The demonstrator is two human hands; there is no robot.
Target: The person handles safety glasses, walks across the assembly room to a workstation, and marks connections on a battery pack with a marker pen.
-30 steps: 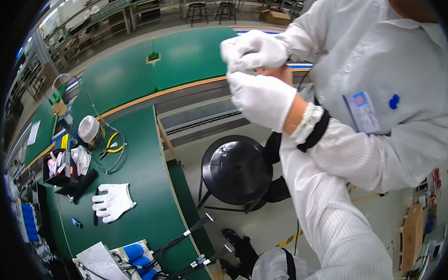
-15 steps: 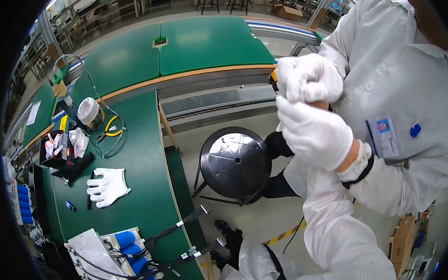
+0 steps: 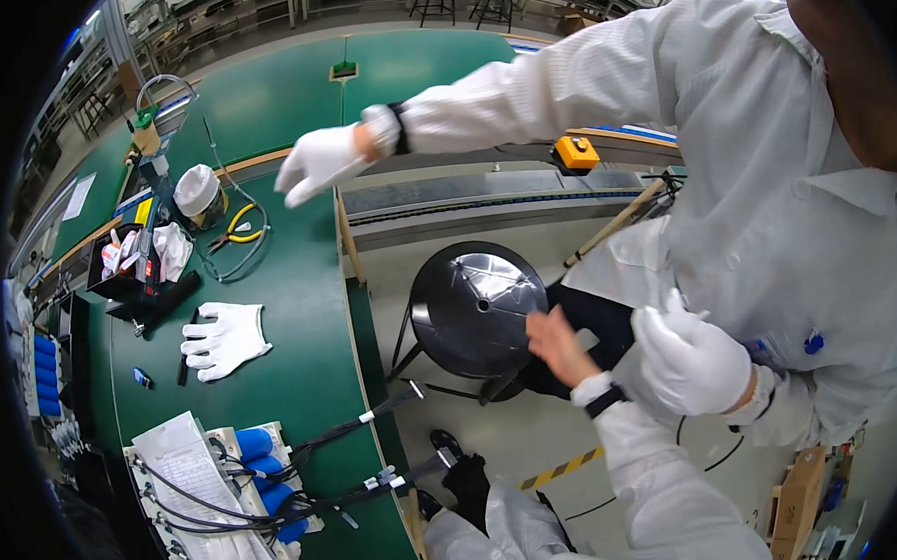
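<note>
My right hand (image 3: 562, 347) is bare, with a black band round the white sleeve's cuff. It is slightly blurred, its fingers look apart, and nothing shows in it. In the picture it lies at the right edge of a round black stool seat (image 3: 478, 309). Just to its right is a co-worker's white-gloved hand (image 3: 694, 361), with fingers bent. The co-worker's other gloved hand (image 3: 321, 165) stretches left over the green table's edge. My left hand is out of view. A white glove (image 3: 226, 340) lies flat on the green table (image 3: 310, 306).
On the table are yellow-handled pliers (image 3: 238, 225), a white-covered jar (image 3: 199, 195), a black box (image 3: 117, 262) of small items, and blue cylinders with black cables (image 3: 325, 441) overhanging the edge. A yellow button box (image 3: 575, 154) sits on the far rail. A cardboard box (image 3: 801, 505) stands lower right.
The co-worker's gloved hands, close together before, are now apart; one has swung left over the table, the other moved down. My bare right hand has come into sight. The view shifted slightly.
</note>
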